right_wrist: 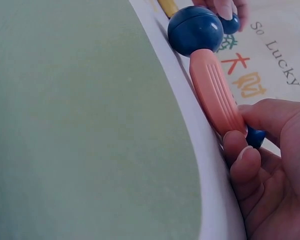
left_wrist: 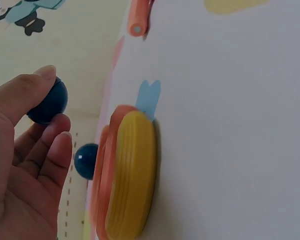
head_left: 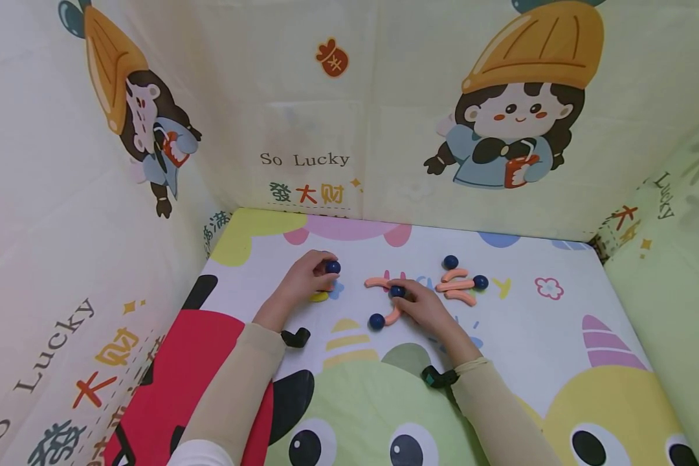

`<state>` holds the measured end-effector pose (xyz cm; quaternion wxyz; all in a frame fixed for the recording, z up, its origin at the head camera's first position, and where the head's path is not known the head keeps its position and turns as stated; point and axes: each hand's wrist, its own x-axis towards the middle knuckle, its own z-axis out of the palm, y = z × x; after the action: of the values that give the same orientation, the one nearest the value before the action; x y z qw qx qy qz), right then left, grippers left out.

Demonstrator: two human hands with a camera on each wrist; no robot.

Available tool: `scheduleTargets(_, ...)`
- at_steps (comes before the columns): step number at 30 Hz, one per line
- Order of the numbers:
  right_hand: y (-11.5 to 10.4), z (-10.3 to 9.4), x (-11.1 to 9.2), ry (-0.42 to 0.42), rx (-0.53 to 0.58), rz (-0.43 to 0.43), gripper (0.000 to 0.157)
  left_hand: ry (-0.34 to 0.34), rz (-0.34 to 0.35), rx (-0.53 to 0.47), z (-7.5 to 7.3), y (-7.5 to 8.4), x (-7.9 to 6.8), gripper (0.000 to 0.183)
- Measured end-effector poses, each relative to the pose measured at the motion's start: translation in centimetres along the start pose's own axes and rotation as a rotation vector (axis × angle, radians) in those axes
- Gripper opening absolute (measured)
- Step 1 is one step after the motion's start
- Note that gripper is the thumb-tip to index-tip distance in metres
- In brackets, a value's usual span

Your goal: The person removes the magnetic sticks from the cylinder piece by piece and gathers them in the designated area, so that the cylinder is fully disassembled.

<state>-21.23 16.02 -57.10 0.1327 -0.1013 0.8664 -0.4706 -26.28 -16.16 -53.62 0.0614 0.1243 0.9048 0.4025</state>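
My left hand pinches a blue ball between thumb and fingers, above the table. Under it lies a curved yellow rod, with curved pink rods and another blue ball behind it in the left wrist view. My right hand grips a blue ball on the table, partly hidden by the fingers. From that ball a curved pink rod runs to a further blue ball. A second pink rod extends to the left of the right fingertips.
Right of my right hand lies a group of pink rods with blue balls at the far side and right end. A printed cloth covers the table, and patterned fabric walls stand at the back and both sides.
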Motion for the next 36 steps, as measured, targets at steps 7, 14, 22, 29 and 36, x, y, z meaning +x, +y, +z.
scheduleTargets(7,0.0,0.0,0.1,0.0,0.003,0.006,0.038,0.03,-0.094,-0.069,-1.8,-0.9,0.4,0.047)
scheduleTargets(14,0.0,0.0,0.0,-0.006,0.01,0.006,0.038,0.069,-0.2,-0.134,-3.1,-1.8,0.7,0.054)
scheduleTargets(22,0.2,0.0,0.0,-0.008,0.03,-0.001,0.039,0.066,-0.316,-0.19,-2.9,-3.5,1.4,0.054)
scheduleTargets(29,0.3,0.0,0.0,-0.01,0.044,-0.001,0.04,0.054,-0.296,-0.148,-2.7,-4.7,2.1,0.048)
scheduleTargets(36,0.2,-0.1,0.0,0.0,0.0,-0.012,0.041,0.037,-0.287,-0.115,-2.4,-4.9,2.5,0.047)
